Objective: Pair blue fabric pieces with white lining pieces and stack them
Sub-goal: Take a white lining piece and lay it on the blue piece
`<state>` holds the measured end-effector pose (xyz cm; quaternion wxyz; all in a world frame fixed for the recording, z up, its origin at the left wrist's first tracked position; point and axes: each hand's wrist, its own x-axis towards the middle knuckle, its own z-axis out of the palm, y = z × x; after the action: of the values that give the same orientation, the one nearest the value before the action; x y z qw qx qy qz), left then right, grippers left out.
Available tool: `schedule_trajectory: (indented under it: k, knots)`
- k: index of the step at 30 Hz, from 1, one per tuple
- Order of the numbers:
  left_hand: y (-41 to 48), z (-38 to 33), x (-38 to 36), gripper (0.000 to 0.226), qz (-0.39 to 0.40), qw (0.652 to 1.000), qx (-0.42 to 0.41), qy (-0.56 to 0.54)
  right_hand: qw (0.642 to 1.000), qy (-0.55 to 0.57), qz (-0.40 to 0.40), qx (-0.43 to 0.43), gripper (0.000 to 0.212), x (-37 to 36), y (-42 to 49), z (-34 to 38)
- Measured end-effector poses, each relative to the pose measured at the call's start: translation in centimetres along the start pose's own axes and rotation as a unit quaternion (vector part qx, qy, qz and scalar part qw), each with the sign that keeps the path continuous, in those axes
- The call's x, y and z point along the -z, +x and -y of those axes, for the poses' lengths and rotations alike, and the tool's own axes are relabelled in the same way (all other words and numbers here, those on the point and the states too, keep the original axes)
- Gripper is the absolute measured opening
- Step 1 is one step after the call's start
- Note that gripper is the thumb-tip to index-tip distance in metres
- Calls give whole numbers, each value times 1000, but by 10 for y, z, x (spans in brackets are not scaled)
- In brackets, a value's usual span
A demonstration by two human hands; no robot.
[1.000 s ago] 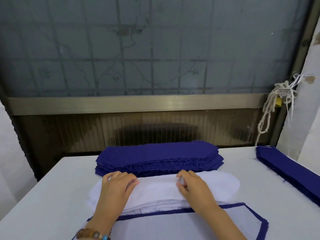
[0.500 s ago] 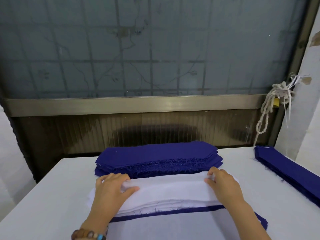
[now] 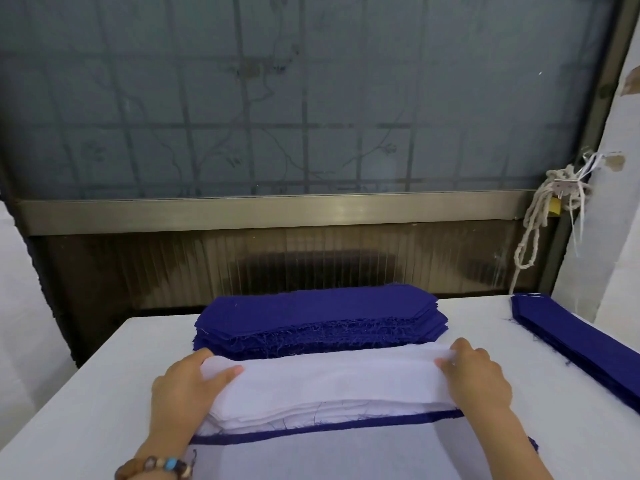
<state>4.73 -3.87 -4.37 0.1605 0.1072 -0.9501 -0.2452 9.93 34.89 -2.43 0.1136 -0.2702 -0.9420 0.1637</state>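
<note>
Lifting 1 white lining piece (image 3: 329,372) off the lining stack (image 3: 311,408), by judgement the step in hand. Left hand (image 3: 188,386) pinches its left end, thumb on top; right hand (image 3: 474,374) pinches its right end. The piece spans between both hands, just in front of the blue stack (image 3: 318,315). Paired stack (image 3: 346,448) lies nearest the body, white face up, blue border showing. Next move, likely: separate a single layer cleanly, then match it to 1 blue piece.
</note>
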Motion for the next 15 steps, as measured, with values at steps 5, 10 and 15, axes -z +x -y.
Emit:
schedule_trajectory:
  k: [5, 10, 15]
  knots:
    - [-7, -4, 0, 36, 6, 992, -16, -121, 997, -71, -37, -24, 36, -1, -2, 1]
    - [-9, -3, -3, 29, -5, 991, -12, -130, 995, -81, -35, -46, 44, 2, 6, -5]
    - [-10, -3, -9, 27, -15, 988, 3, -151, 998, -61, -15, -17, 32, -3, 14, -8]
